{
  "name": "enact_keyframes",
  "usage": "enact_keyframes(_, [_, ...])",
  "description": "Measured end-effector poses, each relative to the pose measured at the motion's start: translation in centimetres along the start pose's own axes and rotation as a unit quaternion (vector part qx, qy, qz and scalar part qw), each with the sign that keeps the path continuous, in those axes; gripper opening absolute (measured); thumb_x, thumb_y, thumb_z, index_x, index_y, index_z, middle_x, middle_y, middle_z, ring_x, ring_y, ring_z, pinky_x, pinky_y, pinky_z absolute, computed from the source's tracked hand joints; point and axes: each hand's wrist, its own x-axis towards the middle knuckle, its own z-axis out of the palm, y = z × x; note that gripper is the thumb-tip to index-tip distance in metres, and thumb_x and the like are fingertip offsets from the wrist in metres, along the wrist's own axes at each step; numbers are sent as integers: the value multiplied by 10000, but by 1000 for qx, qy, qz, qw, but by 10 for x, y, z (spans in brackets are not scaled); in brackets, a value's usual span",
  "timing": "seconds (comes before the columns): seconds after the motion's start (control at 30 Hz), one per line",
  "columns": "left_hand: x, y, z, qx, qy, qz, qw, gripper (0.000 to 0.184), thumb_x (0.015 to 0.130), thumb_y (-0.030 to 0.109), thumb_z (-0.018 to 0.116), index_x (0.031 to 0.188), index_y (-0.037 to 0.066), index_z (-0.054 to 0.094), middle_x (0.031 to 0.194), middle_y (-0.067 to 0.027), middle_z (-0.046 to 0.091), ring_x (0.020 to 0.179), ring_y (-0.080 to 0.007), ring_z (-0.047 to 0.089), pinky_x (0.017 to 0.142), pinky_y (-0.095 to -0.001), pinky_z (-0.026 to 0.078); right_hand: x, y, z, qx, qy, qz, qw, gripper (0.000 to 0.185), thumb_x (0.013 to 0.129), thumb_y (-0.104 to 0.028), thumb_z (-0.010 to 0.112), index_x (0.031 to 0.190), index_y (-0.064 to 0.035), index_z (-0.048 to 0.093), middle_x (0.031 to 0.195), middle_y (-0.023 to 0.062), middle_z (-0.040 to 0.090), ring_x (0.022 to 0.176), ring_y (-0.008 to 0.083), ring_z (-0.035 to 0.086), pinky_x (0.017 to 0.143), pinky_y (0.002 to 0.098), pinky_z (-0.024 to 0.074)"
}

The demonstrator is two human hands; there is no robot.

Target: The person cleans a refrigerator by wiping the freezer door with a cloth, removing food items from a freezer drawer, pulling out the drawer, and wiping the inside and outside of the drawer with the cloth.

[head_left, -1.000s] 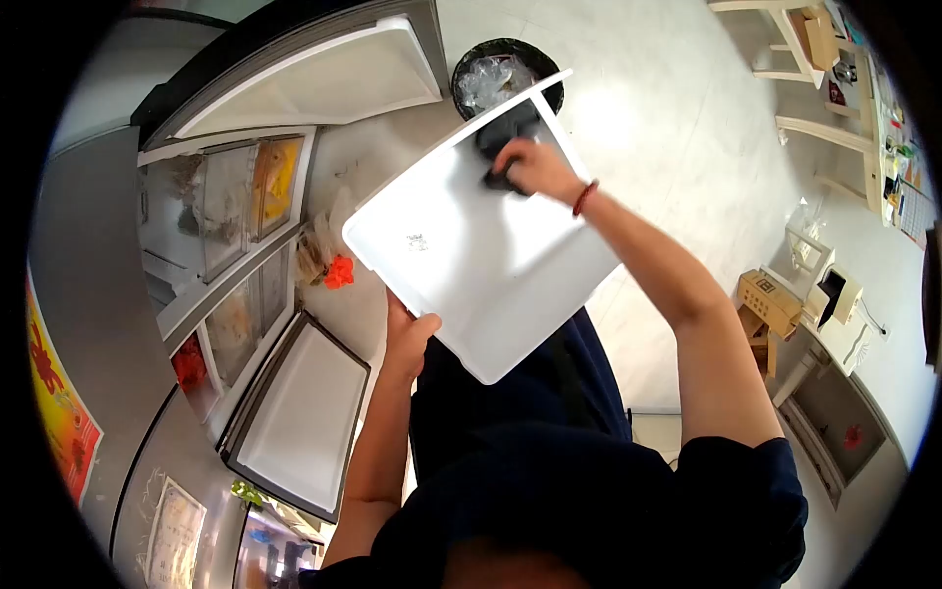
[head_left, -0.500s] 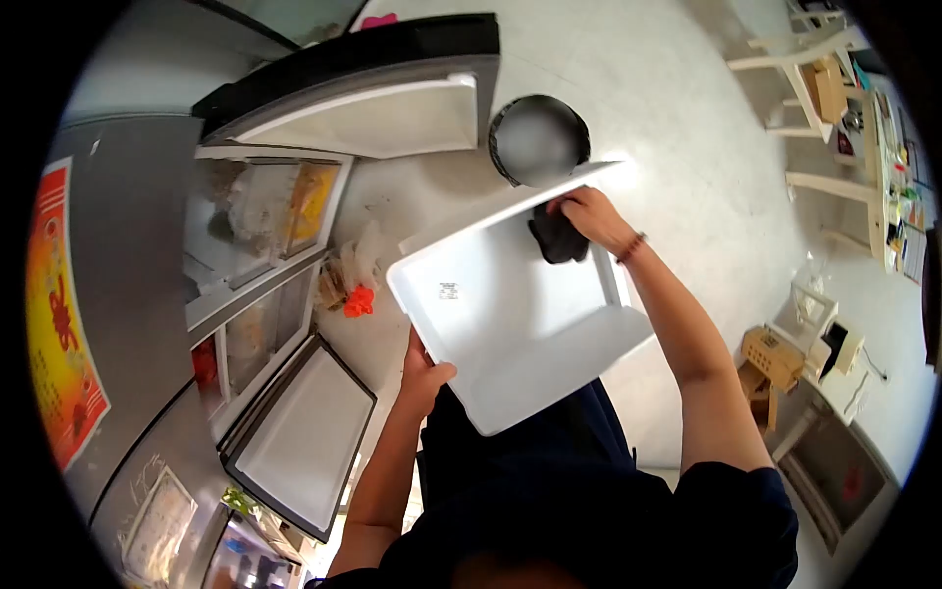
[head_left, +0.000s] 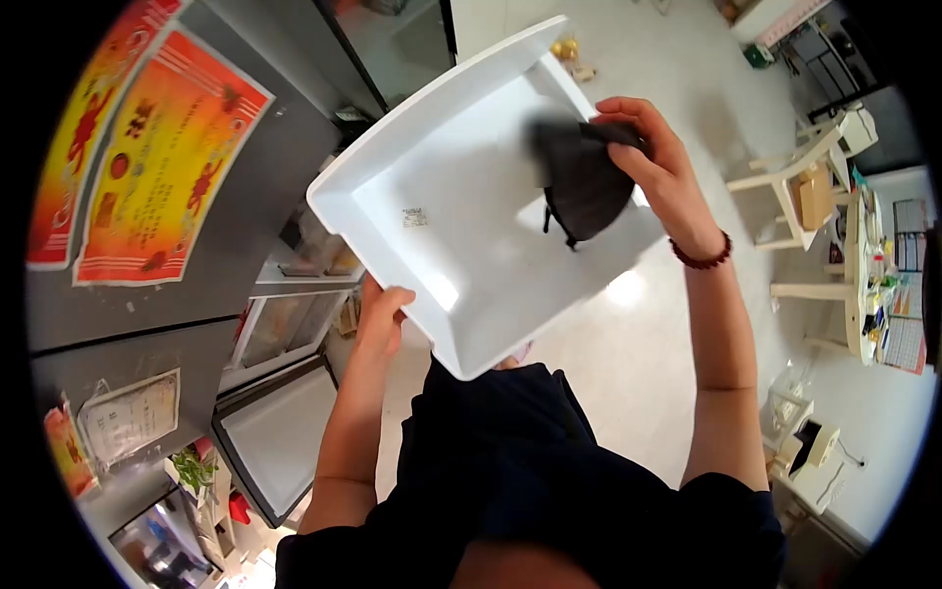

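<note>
A white plastic drawer (head_left: 461,260) with a small printed label hangs tilted in front of me, its inside facing up. My left hand (head_left: 378,316) grips its near left edge, thumb over the rim and the other fingers mostly hidden underneath. My right hand (head_left: 659,162) is over the drawer's right side, with thumb and fingers closed on a black cloth (head_left: 594,191). The cloth droops over the drawer's inner surface, partly smeared by motion, and I cannot tell whether it touches.
On the left stands a grey refrigerator (head_left: 231,211) bearing red and yellow posters (head_left: 162,162). Its open lower door (head_left: 280,437) sticks out near my left arm. A white chair (head_left: 790,191) and a cluttered table (head_left: 859,285) stand at the right.
The drawer is higher and nearer my view, turned so more of its inside shows. My right hand has lifted the cloth from the drawer's far side wall. The black bin has left view.
</note>
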Motion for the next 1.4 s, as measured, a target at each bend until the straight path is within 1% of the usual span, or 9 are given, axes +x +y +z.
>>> enact_keyframes(0.3, [64, 67, -16, 55, 4, -24, 998, 666, 703, 195, 561, 1347, 90, 425, 1175, -105, 574, 1046, -261, 614, 807, -459, 565, 108, 28, 93, 54, -40, 21, 998, 424, 896, -70, 622, 1303, -72, 500, 1152, 46, 566, 946, 101, 574, 842, 244, 471])
enact_keyframes(0.37, [78, 76, -20, 71, 4, -40, 997, 663, 698, 202, 566, 1340, 103, 430, 1174, -105, 573, 1031, -266, 619, 787, -467, 570, 132, 91, 95, -258, -47, -86, 961, 703, 858, -258, 697, 1459, -109, 364, 1444, 237, 378, 1274, 323, 479, 1038, 376, 400])
enact_keyframes(0.43, [94, 79, -28, 90, -7, -58, 994, 644, 695, 255, 584, 1311, 118, 457, 1147, -104, 584, 996, -267, 625, 748, -476, 565, 126, 90, 103, -340, -85, 68, 934, 810, 809, -398, 716, 1474, -125, 345, 1512, 298, 225, 1379, 392, 337, 1102, 418, 328])
enact_keyframes(0.8, [139, 60, -34, 124, 36, 44, 991, 632, 746, 165, 512, 1359, 40, 428, 1148, -131, 590, 1064, -270, 584, 917, -362, 468, 170, 153, 139, -403, -32, 201, 892, 998, 638, -584, 755, 1448, -162, 353, 1392, 302, 342, 1219, 494, 452, 1036, 475, 408])
enact_keyframes(0.93, [126, 82, -6, 307, 131, 265, 905, 734, 703, -17, 410, 1432, 41, 347, 1287, -215, 508, 1158, -359, 510, 1014, -396, 383, 175, 171, 187, -383, -15, 92, 919, 598, 707, -210, 752, 1252, -141, 516, 1287, 268, 394, 1019, 468, 575, 920, 490, 481])
enact_keyframes(1.07, [126, 75, -7, 341, 166, 210, 901, 777, 682, -50, 410, 1449, 48, 328, 1297, -221, 493, 1197, -351, 480, 1031, -381, 362, 174, 154, 254, -155, -125, -86, 976, 327, 706, -173, 706, 1021, -105, 650, 995, 216, 587, 1023, 397, 533, 883, 431, 473])
enact_keyframes(1.27, [124, 82, -3, 263, 143, 205, 932, 704, 718, -60, 421, 1413, 52, 401, 1240, -164, 575, 1105, -274, 564, 943, -315, 422, 219, 136, 237, -34, 113, 69, 991, 341, 744, -183, 682, 1039, -13, 674, 857, 204, 696, 792, 312, 696, 724, 375, 552])
enact_keyframes(1.33, [124, 88, -6, 269, 128, 200, 934, 699, 720, -63, 418, 1410, 48, 403, 1229, -158, 583, 1105, -261, 565, 942, -311, 422, 240, 186, 209, -120, 245, 136, 953, 323, 749, -115, 639, 1047, 4, 682, 862, 179, 703, 766, 256, 701, 683, 354, 563])
enact_keyframes(1.4, [125, 92, -6, 266, 126, 197, 935, 690, 723, -64, 415, 1405, 41, 405, 1226, -155, 587, 1105, -251, 565, 941, -307, 423, 253, 227, 166, 102, 392, 233, 884, 278, 783, -157, 636, 989, 29, 659, 936, 208, 692, 855, 330, 679, 780, 400, 530])
